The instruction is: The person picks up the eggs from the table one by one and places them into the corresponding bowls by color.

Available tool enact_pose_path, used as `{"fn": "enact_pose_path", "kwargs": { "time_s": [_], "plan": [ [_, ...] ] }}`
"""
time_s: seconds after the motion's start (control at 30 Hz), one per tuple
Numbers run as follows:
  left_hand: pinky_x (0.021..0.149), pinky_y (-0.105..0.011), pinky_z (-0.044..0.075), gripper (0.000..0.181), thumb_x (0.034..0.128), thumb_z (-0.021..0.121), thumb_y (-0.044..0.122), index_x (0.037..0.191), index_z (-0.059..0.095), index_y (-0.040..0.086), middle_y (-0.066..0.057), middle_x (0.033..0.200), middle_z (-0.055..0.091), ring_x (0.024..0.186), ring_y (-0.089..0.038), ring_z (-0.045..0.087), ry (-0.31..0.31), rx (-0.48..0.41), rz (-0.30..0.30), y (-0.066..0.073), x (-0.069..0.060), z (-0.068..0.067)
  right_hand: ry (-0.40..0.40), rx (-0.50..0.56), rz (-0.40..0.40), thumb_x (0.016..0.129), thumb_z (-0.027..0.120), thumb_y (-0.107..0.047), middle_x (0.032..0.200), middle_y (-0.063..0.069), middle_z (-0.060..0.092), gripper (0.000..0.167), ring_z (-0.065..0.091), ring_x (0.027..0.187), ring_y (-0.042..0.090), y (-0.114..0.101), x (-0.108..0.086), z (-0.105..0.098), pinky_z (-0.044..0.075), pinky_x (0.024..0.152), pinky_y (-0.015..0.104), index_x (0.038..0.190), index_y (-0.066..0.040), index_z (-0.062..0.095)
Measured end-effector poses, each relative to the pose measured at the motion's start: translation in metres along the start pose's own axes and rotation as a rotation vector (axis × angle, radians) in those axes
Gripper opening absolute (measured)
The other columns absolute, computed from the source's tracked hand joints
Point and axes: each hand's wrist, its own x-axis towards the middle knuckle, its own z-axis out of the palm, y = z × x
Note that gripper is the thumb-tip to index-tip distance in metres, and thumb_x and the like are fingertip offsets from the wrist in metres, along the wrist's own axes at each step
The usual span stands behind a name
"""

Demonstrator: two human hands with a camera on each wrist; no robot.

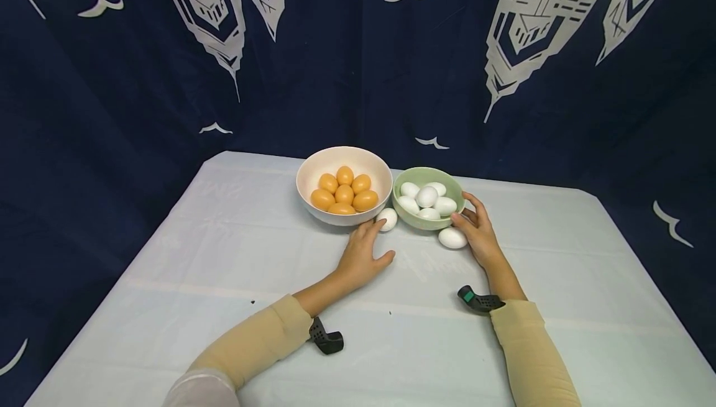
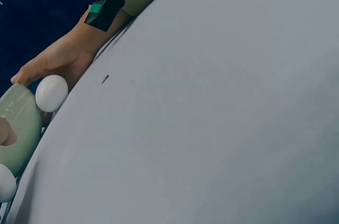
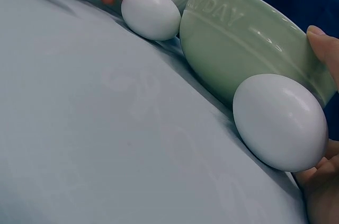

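Observation:
A green bowl (image 1: 428, 223) holds several white eggs (image 1: 427, 196). My right hand (image 1: 478, 233) grips its right side, the thumb at the rim in the right wrist view. One white egg (image 3: 280, 122) lies on the table beside that hand, against the bowl's front. Another white egg (image 1: 387, 219) rests between the green bowl and a larger cream bowl (image 1: 313, 205). My left hand (image 1: 360, 258) reaches to this egg with fingers extended and thumb apart; whether the fingertips touch it I cannot tell. Several orange-yellow eggs (image 1: 344, 194) lie in the cream bowl.
A pale cloth covers the table (image 1: 252, 233). Both bowls stand near its far edge, before a dark blue curtain (image 1: 358, 84) with white prints. Small dark specks lie on the cloth. Each wrist wears a black camera mount (image 1: 480, 300).

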Motion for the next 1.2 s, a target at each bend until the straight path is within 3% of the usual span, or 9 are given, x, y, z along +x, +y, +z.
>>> {"fn": "enact_pose_path", "kwargs": {
  "time_s": [0.4,0.67,0.9,1.2],
  "plan": [
    [0.113,-0.047,0.029,0.086,0.0865,0.073,0.025,0.152,0.024,0.002,-0.023,0.151,0.031,0.135,-0.038,0.034,-0.054,0.038,-0.126,0.000,0.023,0.019,-0.003,-0.007,0.003,0.098,0.059,-0.014,0.140,0.025,0.035,0.060,0.055,0.103,0.004,0.000,-0.001,0.000,0.046,0.085,0.014,0.150,-0.019,0.030],
    [0.108,-0.043,0.035,0.072,0.0886,0.072,0.012,0.147,0.032,-0.001,-0.025,0.143,0.041,0.128,-0.038,0.042,0.048,0.117,-0.195,0.010,0.036,0.036,-0.001,-0.004,0.005,0.098,0.060,-0.013,0.138,0.024,0.036,0.060,0.055,0.102,0.004,-0.001,-0.001,0.000,0.046,0.085,0.014,0.150,-0.020,0.031],
    [0.089,-0.043,0.049,0.050,0.0842,0.075,0.009,0.130,0.057,0.006,-0.016,0.118,0.065,0.104,-0.035,0.061,0.186,0.179,-0.170,0.010,0.041,0.036,-0.002,-0.003,0.003,0.098,0.060,-0.013,0.138,0.024,0.036,0.060,0.055,0.103,0.004,-0.002,-0.001,0.000,0.046,0.085,0.014,0.150,-0.019,0.030],
    [0.090,-0.043,0.049,0.049,0.0834,0.074,0.007,0.129,0.060,0.003,-0.018,0.115,0.065,0.104,-0.034,0.061,0.168,0.087,-0.174,0.010,0.037,0.032,-0.003,0.001,0.007,0.098,0.060,-0.012,0.137,0.020,0.037,0.059,0.054,0.104,0.005,-0.003,-0.001,0.000,0.047,0.085,0.015,0.150,-0.017,0.031]
  ]
}}
